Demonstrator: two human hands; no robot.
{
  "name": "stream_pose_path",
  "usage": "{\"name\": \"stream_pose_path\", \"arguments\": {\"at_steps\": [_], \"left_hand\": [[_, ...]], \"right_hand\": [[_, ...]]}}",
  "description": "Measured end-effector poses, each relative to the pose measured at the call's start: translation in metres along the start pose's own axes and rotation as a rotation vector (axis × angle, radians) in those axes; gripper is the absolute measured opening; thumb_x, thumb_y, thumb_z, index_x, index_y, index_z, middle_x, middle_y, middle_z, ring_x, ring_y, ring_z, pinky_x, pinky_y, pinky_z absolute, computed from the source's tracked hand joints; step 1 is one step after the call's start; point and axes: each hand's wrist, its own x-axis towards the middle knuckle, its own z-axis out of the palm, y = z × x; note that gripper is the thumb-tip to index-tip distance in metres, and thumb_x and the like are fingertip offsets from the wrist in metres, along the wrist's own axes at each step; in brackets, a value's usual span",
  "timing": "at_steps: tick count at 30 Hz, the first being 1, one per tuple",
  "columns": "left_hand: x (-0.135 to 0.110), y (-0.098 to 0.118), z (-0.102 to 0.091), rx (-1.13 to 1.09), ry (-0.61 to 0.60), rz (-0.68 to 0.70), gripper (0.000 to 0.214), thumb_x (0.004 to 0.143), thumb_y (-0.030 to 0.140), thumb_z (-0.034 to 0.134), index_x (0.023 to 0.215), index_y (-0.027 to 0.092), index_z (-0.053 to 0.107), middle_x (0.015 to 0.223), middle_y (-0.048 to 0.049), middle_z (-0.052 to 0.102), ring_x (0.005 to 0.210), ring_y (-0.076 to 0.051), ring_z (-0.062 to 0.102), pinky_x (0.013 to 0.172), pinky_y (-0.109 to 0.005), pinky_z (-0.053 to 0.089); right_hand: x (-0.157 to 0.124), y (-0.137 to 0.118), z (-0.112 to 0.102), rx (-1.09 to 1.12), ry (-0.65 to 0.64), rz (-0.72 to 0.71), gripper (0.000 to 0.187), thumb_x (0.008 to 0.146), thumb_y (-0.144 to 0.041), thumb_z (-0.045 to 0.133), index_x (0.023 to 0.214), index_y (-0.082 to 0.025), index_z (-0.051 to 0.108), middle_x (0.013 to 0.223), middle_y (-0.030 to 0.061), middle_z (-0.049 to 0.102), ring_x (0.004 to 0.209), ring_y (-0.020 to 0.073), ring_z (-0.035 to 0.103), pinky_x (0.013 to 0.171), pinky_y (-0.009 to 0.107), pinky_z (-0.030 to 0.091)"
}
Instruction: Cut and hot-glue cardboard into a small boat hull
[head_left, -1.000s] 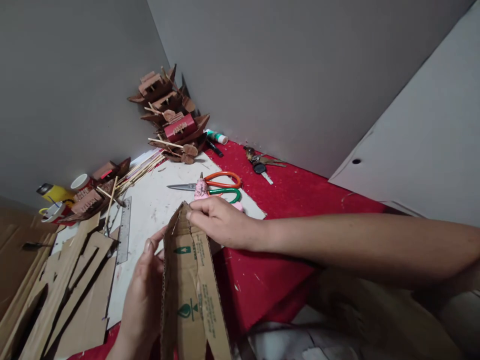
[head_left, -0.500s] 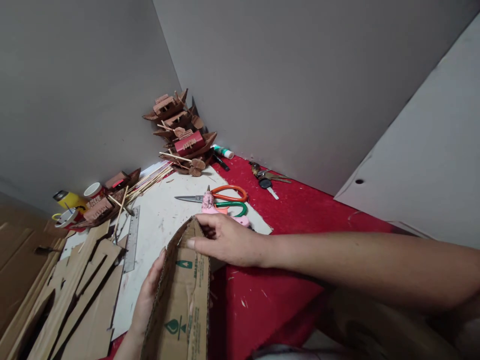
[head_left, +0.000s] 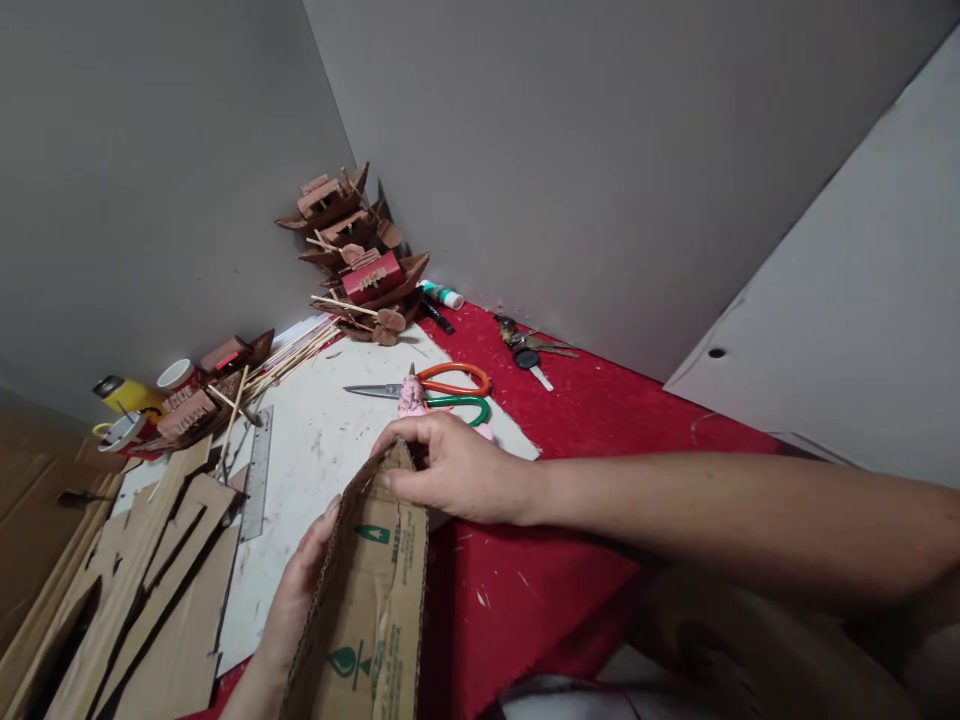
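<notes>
A folded brown cardboard piece [head_left: 375,590] with green printed symbols stands low in the middle, its pointed end away from me. My right hand [head_left: 450,465] pinches that pointed tip between thumb and fingers. My left hand [head_left: 296,590] presses flat against the cardboard's left outer side, partly hidden behind it. Both hands are over the edge of a white work sheet [head_left: 315,440] on a red cloth [head_left: 570,420].
Scissors with orange and green handles [head_left: 442,390] and a pink glue gun [head_left: 412,398] lie just beyond my right hand. Cardboard boat models [head_left: 360,265] stack in the corner, keys [head_left: 525,345] to the right. Cut cardboard sheets [head_left: 142,590], a metal ruler [head_left: 256,472] and wooden sticks [head_left: 289,350] lie left.
The view shifted down and then slightly up. The cardboard's tip closed from a spread opening to a pinched point. My right hand shifted its grip on the tip; my left hand stayed on the side.
</notes>
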Motion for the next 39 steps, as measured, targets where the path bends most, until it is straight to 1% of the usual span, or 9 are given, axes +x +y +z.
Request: {"name": "stream_pose_path", "arguments": {"at_steps": [2, 6, 9, 12, 18, 22, 26, 29, 39], "left_hand": [[-0.002, 0.006, 0.005, 0.044, 0.027, 0.032, 0.038, 0.073, 0.047, 0.069, 0.099, 0.020, 0.077, 0.121, -0.0091, 0.070, 0.136, -0.030, 0.043, 0.116, -0.042, 0.029], [-0.007, 0.023, 0.022, -0.018, -0.062, 0.040, 0.042, 0.076, 0.049, 0.067, 0.106, 0.020, 0.074, 0.119, -0.0096, 0.071, 0.126, -0.030, 0.054, 0.108, -0.042, 0.041], [-0.009, 0.028, 0.026, -0.100, -0.066, -0.003, 0.047, 0.073, 0.044, 0.073, 0.114, 0.021, 0.069, 0.108, -0.0077, 0.074, 0.096, -0.027, 0.070, 0.085, -0.037, 0.056], [-0.008, 0.022, 0.021, -0.069, 0.011, 0.007, 0.048, 0.067, 0.037, 0.080, 0.110, 0.020, 0.069, 0.092, -0.0046, 0.076, 0.068, -0.018, 0.071, 0.063, -0.026, 0.056], [-0.009, 0.017, 0.018, 0.225, 0.083, 0.213, 0.032, 0.069, 0.039, 0.080, 0.093, 0.019, 0.075, 0.094, -0.0053, 0.076, 0.089, -0.020, 0.069, 0.076, -0.024, 0.054], [-0.016, 0.016, 0.023, 0.362, 0.160, 0.346, 0.021, 0.069, 0.038, 0.079, 0.079, 0.020, 0.075, 0.078, -0.0019, 0.074, 0.073, -0.017, 0.068, 0.069, -0.024, 0.054], [-0.020, 0.010, 0.021, 0.427, 0.262, 0.476, 0.014, 0.073, 0.034, 0.076, 0.082, 0.023, 0.074, 0.080, 0.0004, 0.072, 0.074, -0.016, 0.066, 0.072, -0.024, 0.052], [-0.022, 0.009, 0.023, 0.459, 0.262, 0.515, 0.011, 0.075, 0.032, 0.074, 0.082, 0.024, 0.074, 0.082, 0.0001, 0.071, 0.076, -0.016, 0.065, 0.072, -0.024, 0.052], [-0.028, 0.012, 0.033, 0.449, 0.278, 0.525, 0.008, 0.073, 0.030, 0.075, 0.072, 0.023, 0.073, 0.073, 0.0007, 0.068, 0.068, -0.016, 0.060, 0.068, -0.026, 0.050]], "right_hand": [[0.000, 0.000, -0.001, -0.001, -0.005, -0.008, 0.018, 0.072, -0.013, 0.058, 0.086, -0.013, 0.069, 0.077, -0.0006, 0.066, 0.071, 0.0116, 0.057, 0.067, 0.021, 0.044], [0.000, 0.000, -0.002, -0.017, -0.015, -0.024, 0.018, 0.071, -0.011, 0.058, 0.086, -0.014, 0.068, 0.073, -0.0028, 0.062, 0.067, 0.0103, 0.053, 0.065, 0.021, 0.042], [0.000, 0.000, -0.001, 0.071, -0.039, 0.034, 0.025, 0.070, -0.011, 0.059, 0.094, -0.014, 0.065, 0.068, -0.0052, 0.056, 0.062, 0.0092, 0.048, 0.059, 0.020, 0.038], [-0.001, 0.000, 0.001, 0.189, -0.099, 0.116, 0.021, 0.071, -0.013, 0.059, 0.092, -0.014, 0.060, 0.066, -0.0059, 0.054, 0.060, 0.0087, 0.047, 0.056, 0.020, 0.036], [-0.005, 0.000, 0.001, 0.126, -0.143, 0.108, 0.001, 0.072, -0.014, 0.056, 0.072, -0.015, 0.056, 0.065, -0.0050, 0.051, 0.062, 0.0090, 0.047, 0.056, 0.020, 0.035], [-0.007, -0.005, 0.000, 0.108, -0.178, 0.127, 0.005, 0.069, -0.013, 0.057, 0.074, -0.015, 0.057, 0.064, -0.0053, 0.050, 0.062, 0.0087, 0.046, 0.056, 0.019, 0.036], [-0.013, -0.009, 0.002, 0.006, -0.212, 0.152, 0.017, 0.067, -0.017, 0.061, 0.083, -0.017, 0.059, 0.071, -0.0038, 0.056, 0.065, 0.0102, 0.050, 0.055, 0.019, 0.036], [-0.017, -0.009, 0.004, -0.120, -0.176, 0.123, 0.004, 0.069, -0.019, 0.059, 0.072, -0.017, 0.056, 0.065, -0.0036, 0.053, 0.063, 0.0102, 0.047, 0.051, 0.019, 0.032], [-0.018, -0.006, 0.003, -0.073, -0.192, 0.087, 0.023, 0.074, -0.012, 0.054, 0.056, -0.017, 0.042, 0.052, -0.0068, 0.037, 0.054, 0.0066, 0.035, 0.046, 0.019, 0.024]]}}
